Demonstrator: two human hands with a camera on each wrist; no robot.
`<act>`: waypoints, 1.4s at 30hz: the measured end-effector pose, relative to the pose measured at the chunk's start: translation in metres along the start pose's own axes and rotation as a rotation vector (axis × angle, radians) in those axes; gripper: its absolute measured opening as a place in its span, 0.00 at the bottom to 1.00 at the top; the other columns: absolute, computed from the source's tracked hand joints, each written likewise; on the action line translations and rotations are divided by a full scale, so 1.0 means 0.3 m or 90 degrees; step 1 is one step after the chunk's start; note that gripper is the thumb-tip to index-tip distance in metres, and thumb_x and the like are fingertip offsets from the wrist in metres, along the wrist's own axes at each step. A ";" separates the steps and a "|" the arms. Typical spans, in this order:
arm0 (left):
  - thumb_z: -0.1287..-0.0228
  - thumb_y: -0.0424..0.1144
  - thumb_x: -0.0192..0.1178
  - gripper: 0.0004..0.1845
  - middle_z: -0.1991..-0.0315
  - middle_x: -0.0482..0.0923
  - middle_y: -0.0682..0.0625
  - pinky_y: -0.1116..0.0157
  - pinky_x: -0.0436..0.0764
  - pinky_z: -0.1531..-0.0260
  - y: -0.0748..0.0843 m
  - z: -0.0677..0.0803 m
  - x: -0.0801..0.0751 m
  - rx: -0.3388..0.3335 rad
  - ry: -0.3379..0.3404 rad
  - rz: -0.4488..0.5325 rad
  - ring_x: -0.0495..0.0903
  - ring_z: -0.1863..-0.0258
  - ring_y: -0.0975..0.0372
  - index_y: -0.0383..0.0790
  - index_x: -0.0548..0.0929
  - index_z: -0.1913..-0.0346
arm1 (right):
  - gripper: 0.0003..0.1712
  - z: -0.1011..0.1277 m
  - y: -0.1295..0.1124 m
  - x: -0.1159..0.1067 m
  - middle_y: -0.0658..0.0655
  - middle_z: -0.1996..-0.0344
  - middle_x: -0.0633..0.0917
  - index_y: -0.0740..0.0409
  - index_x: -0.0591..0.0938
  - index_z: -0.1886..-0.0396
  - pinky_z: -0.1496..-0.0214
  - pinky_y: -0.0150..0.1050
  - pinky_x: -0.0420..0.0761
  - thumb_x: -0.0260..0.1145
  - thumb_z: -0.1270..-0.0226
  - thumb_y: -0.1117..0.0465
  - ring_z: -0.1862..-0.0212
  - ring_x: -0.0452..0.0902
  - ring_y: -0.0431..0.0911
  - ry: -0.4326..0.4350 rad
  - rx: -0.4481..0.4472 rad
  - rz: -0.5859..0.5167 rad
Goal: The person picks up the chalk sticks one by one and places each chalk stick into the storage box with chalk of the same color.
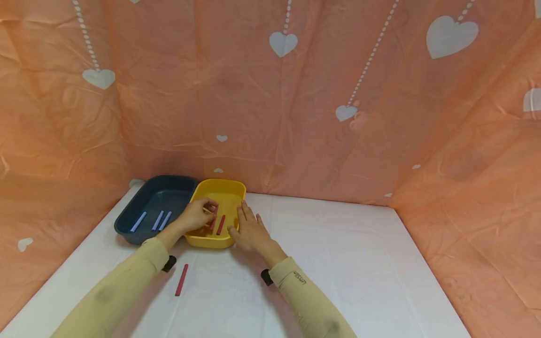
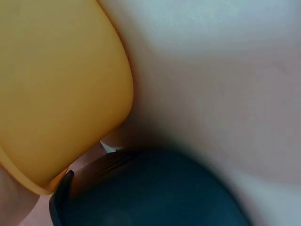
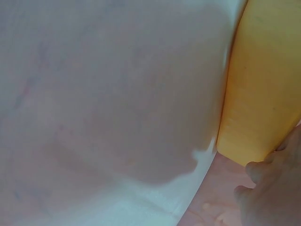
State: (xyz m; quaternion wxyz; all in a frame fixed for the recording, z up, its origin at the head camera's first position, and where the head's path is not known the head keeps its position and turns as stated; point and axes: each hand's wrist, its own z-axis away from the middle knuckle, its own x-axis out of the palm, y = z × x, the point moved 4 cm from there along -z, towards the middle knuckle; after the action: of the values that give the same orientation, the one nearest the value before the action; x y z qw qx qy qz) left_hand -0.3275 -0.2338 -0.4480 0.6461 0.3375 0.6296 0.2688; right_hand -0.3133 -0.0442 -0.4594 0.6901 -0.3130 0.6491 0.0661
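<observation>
My left hand (image 1: pixel 198 214) reaches over the near-left part of the yellow tray (image 1: pixel 207 242), its thumb and fingers curled around a slim red stick (image 1: pixel 212 224). A second red stick (image 1: pixel 221 225) lies on the tray floor just to the right. With fingers spread and nearly straight, my right hand (image 1: pixel 250 232) rests against the tray's right rim; the right wrist view shows part of this hand (image 3: pixel 275 188) beside the yellow wall (image 3: pixel 263 80). In the left wrist view, the tray walls hide the left fingers.
Left of the yellow tray, touching it, stands a dark blue tray (image 1: pixel 127 234) holding lavender sticks (image 1: pixel 158 220). One more red stick (image 1: pixel 181 280) lies on the white table (image 1: pixel 338 263) in front, near the left sleeve. An orange cloth (image 1: pixel 262 103) with hearts encloses the back and sides.
</observation>
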 end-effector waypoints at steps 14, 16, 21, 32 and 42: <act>0.38 0.26 0.65 0.18 0.60 0.81 0.36 0.60 0.82 0.59 0.001 -0.029 0.024 0.016 -0.016 -0.060 0.80 0.62 0.51 0.22 0.79 0.45 | 0.43 0.000 0.004 0.000 0.59 0.15 0.44 0.62 0.49 0.15 0.18 0.55 0.49 0.47 0.18 0.42 0.16 0.46 0.53 -0.003 0.002 -0.006; 0.39 0.25 0.65 0.18 0.60 0.81 0.36 0.60 0.82 0.59 0.003 -0.031 0.026 0.017 -0.018 -0.069 0.80 0.62 0.52 0.21 0.79 0.46 | 0.43 0.000 0.004 0.001 0.59 0.15 0.44 0.62 0.49 0.15 0.18 0.56 0.49 0.47 0.18 0.42 0.16 0.46 0.53 -0.001 0.002 -0.007; 0.37 0.26 0.65 0.18 0.59 0.81 0.36 0.58 0.83 0.57 0.001 -0.033 0.033 -0.007 -0.043 -0.087 0.79 0.62 0.52 0.21 0.79 0.45 | 0.43 0.001 0.004 0.002 0.58 0.15 0.44 0.61 0.49 0.15 0.18 0.57 0.48 0.47 0.17 0.42 0.16 0.45 0.52 -0.002 0.005 -0.010; 0.35 0.27 0.64 0.18 0.58 0.81 0.38 0.62 0.82 0.58 -0.002 -0.035 0.037 -0.042 -0.059 -0.091 0.79 0.62 0.53 0.23 0.80 0.43 | 0.43 0.000 0.002 -0.005 0.60 0.15 0.45 0.61 0.50 0.15 0.18 0.58 0.49 0.48 0.17 0.42 0.17 0.46 0.53 -0.001 0.007 -0.007; 0.35 0.26 0.64 0.20 0.58 0.82 0.36 0.55 0.84 0.54 0.010 -0.027 0.032 0.000 -0.040 -0.094 0.82 0.62 0.52 0.20 0.78 0.42 | 0.43 0.006 0.001 -0.004 0.58 0.15 0.44 0.60 0.49 0.15 0.18 0.58 0.47 0.48 0.17 0.43 0.16 0.45 0.53 -0.011 0.013 -0.017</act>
State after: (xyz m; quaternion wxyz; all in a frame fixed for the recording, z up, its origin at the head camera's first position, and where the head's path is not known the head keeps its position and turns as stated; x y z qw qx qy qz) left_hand -0.3347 -0.2237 -0.4515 0.6834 0.2983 0.6322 0.2103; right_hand -0.3122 -0.0427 -0.4584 0.6996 -0.3138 0.6398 0.0528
